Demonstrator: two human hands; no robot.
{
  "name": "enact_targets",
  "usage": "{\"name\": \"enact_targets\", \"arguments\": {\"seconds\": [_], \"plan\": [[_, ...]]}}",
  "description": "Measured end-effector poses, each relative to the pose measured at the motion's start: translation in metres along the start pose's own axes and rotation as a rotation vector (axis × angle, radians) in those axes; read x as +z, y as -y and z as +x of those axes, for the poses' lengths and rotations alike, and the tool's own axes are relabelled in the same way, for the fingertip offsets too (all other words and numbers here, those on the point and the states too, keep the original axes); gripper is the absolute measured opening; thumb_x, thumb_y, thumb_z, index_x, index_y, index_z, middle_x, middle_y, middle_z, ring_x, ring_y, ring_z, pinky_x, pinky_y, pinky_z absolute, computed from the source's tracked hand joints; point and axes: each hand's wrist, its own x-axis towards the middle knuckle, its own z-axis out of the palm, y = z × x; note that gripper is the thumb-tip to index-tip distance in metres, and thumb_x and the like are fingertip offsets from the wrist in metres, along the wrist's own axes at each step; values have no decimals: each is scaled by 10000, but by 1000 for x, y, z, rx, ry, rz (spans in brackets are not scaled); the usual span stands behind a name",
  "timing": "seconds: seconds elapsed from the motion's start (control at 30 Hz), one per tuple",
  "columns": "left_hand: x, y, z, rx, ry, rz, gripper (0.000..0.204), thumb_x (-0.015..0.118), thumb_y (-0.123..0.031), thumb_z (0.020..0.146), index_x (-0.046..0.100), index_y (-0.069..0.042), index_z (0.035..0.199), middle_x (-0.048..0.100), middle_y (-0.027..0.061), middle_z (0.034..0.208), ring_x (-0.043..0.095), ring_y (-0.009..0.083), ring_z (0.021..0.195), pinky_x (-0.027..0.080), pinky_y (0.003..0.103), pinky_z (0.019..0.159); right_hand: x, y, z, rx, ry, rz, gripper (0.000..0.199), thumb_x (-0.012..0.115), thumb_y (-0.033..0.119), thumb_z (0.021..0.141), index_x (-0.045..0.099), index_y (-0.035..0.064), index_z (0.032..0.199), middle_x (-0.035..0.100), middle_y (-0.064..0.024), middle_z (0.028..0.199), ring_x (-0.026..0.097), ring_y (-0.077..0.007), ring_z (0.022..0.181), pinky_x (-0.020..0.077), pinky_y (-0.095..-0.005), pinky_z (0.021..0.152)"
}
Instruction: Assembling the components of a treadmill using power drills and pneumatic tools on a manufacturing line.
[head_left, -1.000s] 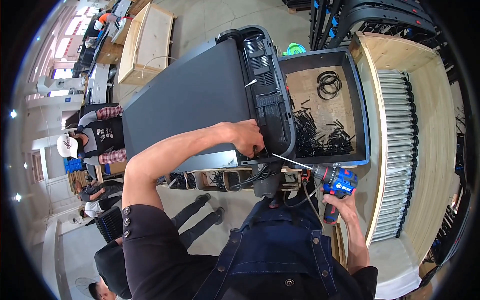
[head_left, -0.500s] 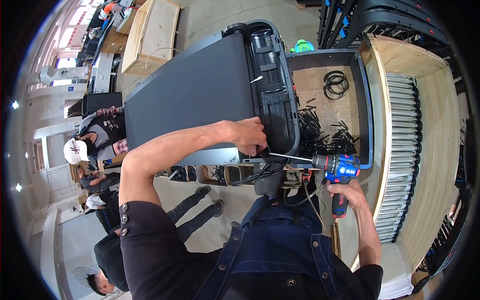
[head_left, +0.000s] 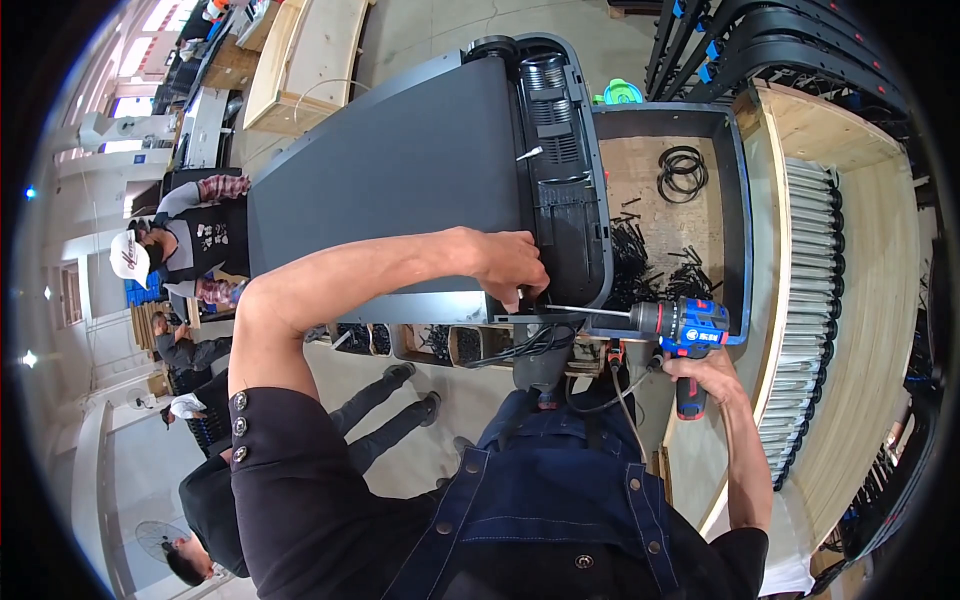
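Note:
A treadmill deck with a dark belt lies in front of me, its motor bay uncovered at the right end. My left hand reaches over the belt to the bay's near corner, fingers curled down; whatever they pinch is hidden. In my right hand is a blue and black cordless drill, held by its grip. Its long, thin bit points left, nearly level, with the tip close to my left fingertips at the frame's near edge.
Right of the deck, a dark-rimmed tray holds loose black screws and black rings. Beyond it stands a wooden crate of metal tubes. Small parts bins and a cable lie near. A white-capped person is at the far left.
The view has shifted slightly, moving the deck and tray to the right in the picture. My hands keep nearly the same places at the corner. The white-capped person has moved their arms.

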Motion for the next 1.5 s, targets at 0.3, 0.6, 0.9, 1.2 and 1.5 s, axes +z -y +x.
{"name": "enact_targets", "arguments": {"seconds": [0.3, 0.6, 0.9, 1.2, 1.5], "plan": [[-9, -6, -16, -63, -124, -328, 452, 801, -242, 783, 644, -56, 1163, 699, 136, 1030, 621, 307, 1123, 421, 447, 1035, 2, 23, 6, 30, 91, 23, 247, 786, 33, 699, 682, 49, 923, 672, -36, 792, 628, -138, 646, 528, -299, 610], [69, -31, -97, -704, -1374, -551, 490, 717, -334, 890, 613, -51, 1276, 636, 149, 1277, 604, 305, 1200, 467, 409, 1031, -9, 17, 27, -37, 180, 37, 324, 799, 17, 708, 687, 33, 1011, 706, -63, 850, 657, -150, 686, 556, -306, 647], [220, -38, -41, -1332, -1708, -199, 422, 565, -253, 987, 578, -33, 1347, 521, 199, 1444, 450, 370, 1362, 314, 467, 1154, -44, -4, 44, -158, 228, 90, 575, 880, -20, 681, 669, 81, 1206, 737, -57, 1091, 698, -166, 1010, 564, -342, 905], [234, -29, -37, -1396, -1737, -153, 413, 462, -272, 1037, 587, -43, 1358, 527, 172, 1456, 446, 348, 1376, 298, 459, 1157, -30, -40, 7, -521, -794, 234, 396, 765, -9, 836, 623, -12, 1206, 681, -79, 1087, 658, -152, 963, 532, -311, 890], [220, -31, -39, -1351, -1843, -164, 354, 594, -196, 950, 642, -81, 1282, 591, 145, 1376, 508, 339, 1314, 337, 464, 1124, -51, -82, 74, -551, -1005, -165, 418, 750, 134, 894, 587, -10, 1252, 649, -91, 1108, 593, -212, 957, 479, -353, 923]]}}
